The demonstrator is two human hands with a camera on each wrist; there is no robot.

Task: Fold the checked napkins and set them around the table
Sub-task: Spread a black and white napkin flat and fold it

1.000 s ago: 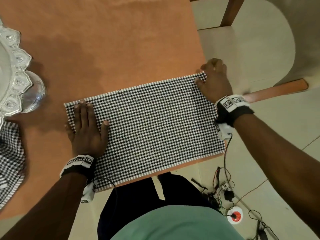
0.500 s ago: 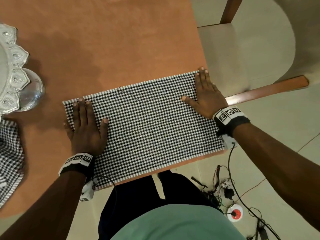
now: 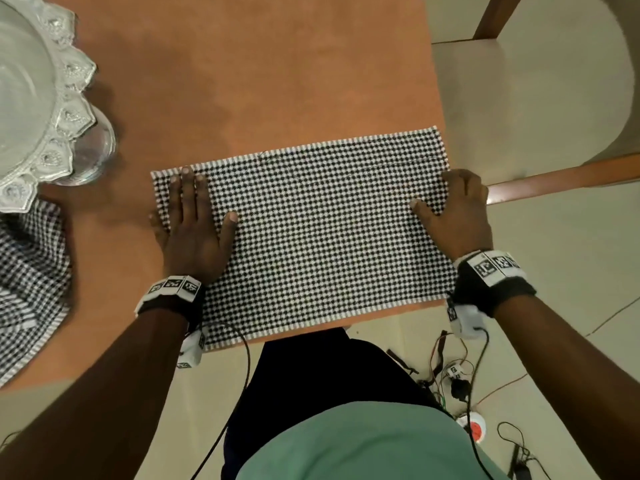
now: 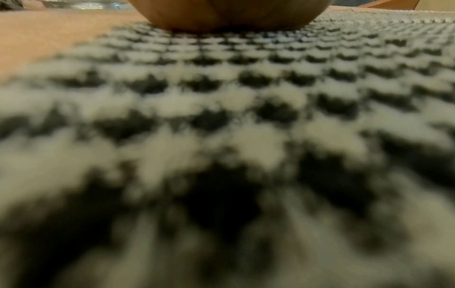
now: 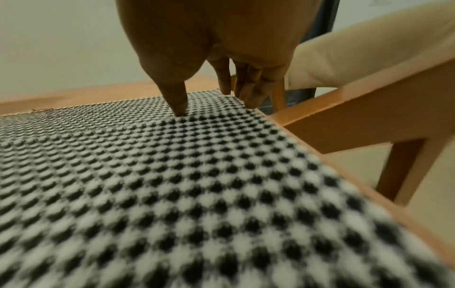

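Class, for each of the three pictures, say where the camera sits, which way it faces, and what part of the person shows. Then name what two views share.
Head: worn on the head, looking straight down at the checked napkin on the table; both arms, left hand, right hand and torso show.
Left wrist: lying low on the napkin, facing along it; only the hand's heel shows.
Right wrist: raised above the napkin's right end, facing the chair; thumb and curled fingers show.
Shared: all three show the napkin.
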